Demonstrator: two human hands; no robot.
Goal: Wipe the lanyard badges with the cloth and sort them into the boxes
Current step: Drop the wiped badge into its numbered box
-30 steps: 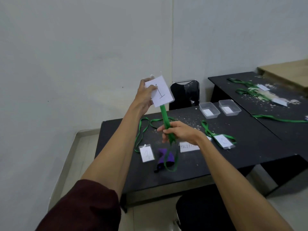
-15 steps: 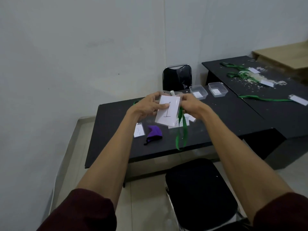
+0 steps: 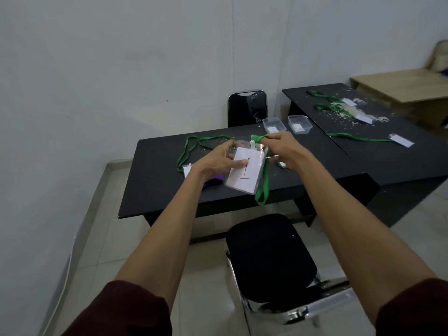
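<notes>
My left hand (image 3: 219, 160) pinches a clear badge (image 3: 244, 174) whose white card shows the number 1, held above the near black table (image 3: 155, 166). My right hand (image 3: 282, 147) grips its green lanyard strap (image 3: 263, 187) near the clip, and a loop of strap hangs down past the table's front edge. The purple cloth (image 3: 214, 181) lies on the table, mostly hidden under my left wrist. Another badge (image 3: 186, 169) with a green lanyard (image 3: 191, 146) lies at the left. Two clear plastic boxes (image 3: 274, 125) (image 3: 300, 124) stand at the table's far edge.
A black chair seat (image 3: 269, 255) stands between me and the table, and a second chair (image 3: 247, 108) stands behind it by the wall. The right-hand black table (image 3: 392, 161) carries more green lanyards (image 3: 327, 106), badges (image 3: 401, 141) and white crumbs. A wooden bench (image 3: 407, 88) is at the far right.
The badge came down from raised height to just above the table. My right hand slid up the strap to the clip, and the strap now bunches around my fingers.
</notes>
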